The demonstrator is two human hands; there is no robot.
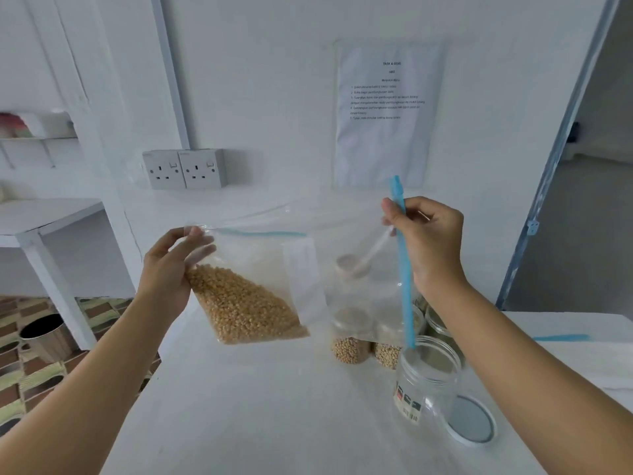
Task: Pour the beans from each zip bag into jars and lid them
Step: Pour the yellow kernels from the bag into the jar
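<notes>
My left hand (171, 269) pinches the zip bag (274, 265) at 9 o'clock; my right hand (433, 241) grips its blue zip strip (404, 279). Open jar (426, 389) at 5 o'clock.

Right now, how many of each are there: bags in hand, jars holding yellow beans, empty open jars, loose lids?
Bag in hand: 1
Jars of yellow beans: 2
Empty open jar: 1
Loose lid: 1
Total: 5
</notes>
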